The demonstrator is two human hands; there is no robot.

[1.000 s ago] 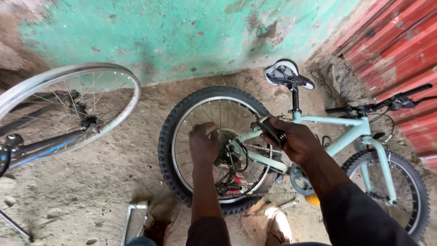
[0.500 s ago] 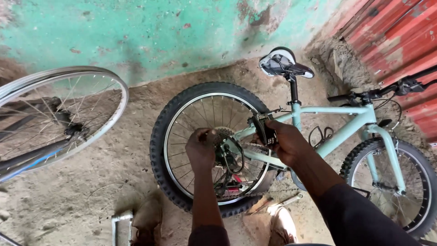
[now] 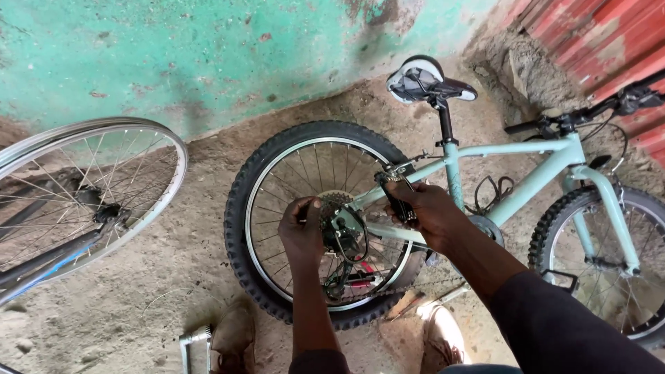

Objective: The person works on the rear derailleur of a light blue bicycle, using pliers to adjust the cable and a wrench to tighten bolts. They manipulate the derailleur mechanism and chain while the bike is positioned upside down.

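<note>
A bare spoked wheel (image 3: 83,201) leans at the left edge, open dirt floor between it and the rear wheel (image 3: 322,221). The left hand (image 3: 303,232) pinches a small tool at the hub; the right hand (image 3: 429,211) is closed around a dark multi-tool (image 3: 393,195) against the pale green frame (image 3: 512,173).

One camera sits on my head, looking steeply down and slightly forward at the ground before me. It is close: my left hand (image 3: 303,232) and right hand (image 3: 426,210) fill the middle, over a bicycle's rear wheel (image 3: 325,221). The green wall (image 3: 208,55) crosses the top edge.
</note>
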